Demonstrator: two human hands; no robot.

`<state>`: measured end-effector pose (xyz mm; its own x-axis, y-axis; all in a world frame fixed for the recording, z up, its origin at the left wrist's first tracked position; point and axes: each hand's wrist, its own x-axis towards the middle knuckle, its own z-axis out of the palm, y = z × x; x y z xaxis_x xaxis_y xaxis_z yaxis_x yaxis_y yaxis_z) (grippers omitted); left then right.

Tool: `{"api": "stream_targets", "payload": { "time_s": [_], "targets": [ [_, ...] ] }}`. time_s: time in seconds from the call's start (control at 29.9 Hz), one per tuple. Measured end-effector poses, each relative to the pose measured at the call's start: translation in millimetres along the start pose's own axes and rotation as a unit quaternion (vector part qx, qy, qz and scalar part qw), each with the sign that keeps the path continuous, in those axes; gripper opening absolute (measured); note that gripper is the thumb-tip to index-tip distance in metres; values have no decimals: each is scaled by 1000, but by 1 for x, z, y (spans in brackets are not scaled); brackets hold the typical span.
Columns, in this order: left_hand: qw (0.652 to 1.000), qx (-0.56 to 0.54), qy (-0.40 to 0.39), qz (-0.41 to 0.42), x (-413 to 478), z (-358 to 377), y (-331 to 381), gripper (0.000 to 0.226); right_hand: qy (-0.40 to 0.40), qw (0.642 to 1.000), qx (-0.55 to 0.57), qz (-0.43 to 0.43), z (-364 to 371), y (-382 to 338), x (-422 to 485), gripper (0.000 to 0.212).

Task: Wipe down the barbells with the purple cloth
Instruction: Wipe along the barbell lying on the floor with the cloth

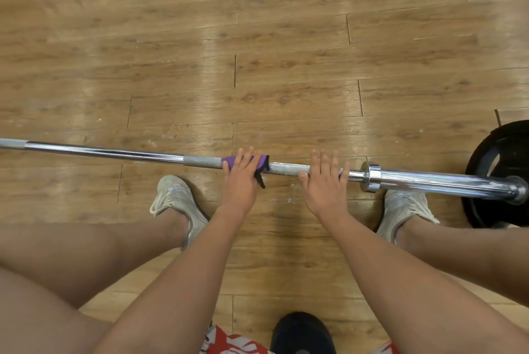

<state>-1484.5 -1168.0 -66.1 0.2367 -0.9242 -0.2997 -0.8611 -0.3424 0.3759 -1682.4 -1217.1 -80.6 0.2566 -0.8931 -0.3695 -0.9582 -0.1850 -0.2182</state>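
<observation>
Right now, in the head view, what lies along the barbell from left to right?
Bare barbell shaft → purple cloth under the left hand → right hand → steel collar → black weight plate.

Head-worn wide-angle view, steeply downward, near above the barbell (114,152).

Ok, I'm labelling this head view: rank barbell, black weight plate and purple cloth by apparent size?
Largest to smallest:
1. barbell, spanning the frame
2. black weight plate, cut by the edge
3. purple cloth, partly under the left hand
</observation>
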Motion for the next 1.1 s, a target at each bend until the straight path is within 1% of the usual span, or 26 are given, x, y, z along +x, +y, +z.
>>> {"api": "stream_targets", "payload": {
  "time_s": [0.13, 0.3, 0.47, 0.57, 0.67, 0.8, 0.87, 0.97, 1.04, 1.1],
  "targets": [
    [1000, -4, 6, 13, -13, 8, 13, 71, 14, 1000, -9, -1, 3, -1, -5, 64],
    [999, 20, -2, 29, -11, 3, -6, 71, 21, 1000, -1, 1, 8, 0, -12, 63],
    [1000, 9, 22, 7, -10, 2, -12, 70, 15, 1000, 0, 2, 10, 0, -15, 63],
    [999, -5, 36, -5, -19, 12, 6, 73, 31, 1000, -1, 3, 13, 0, -17, 63],
    [999, 14, 25, 20, -30, 19, 14, 76, 38, 999, -3, 3, 14, -2, -19, 62],
    [999, 10, 18, 38, -30, 16, -6, 80, 25, 1000, 8, 8, 15, -1, -18, 63],
    [999, 0, 28, 17, -29, 10, -12, 79, 22, 1000, 9, 7, 12, -1, -19, 63],
    [998, -18, 49, -39, -24, 2, -19, 76, 20, 1000, 11, 7, 11, -1, -17, 63],
    [998, -10, 48, -42, -23, 3, -19, 74, 15, 1000, 7, 7, 12, -1, -15, 63],
    [999, -1, 45, -20, -23, 9, -11, 72, 16, 1000, 1, 4, 11, -1, -13, 63]
  ]
}}
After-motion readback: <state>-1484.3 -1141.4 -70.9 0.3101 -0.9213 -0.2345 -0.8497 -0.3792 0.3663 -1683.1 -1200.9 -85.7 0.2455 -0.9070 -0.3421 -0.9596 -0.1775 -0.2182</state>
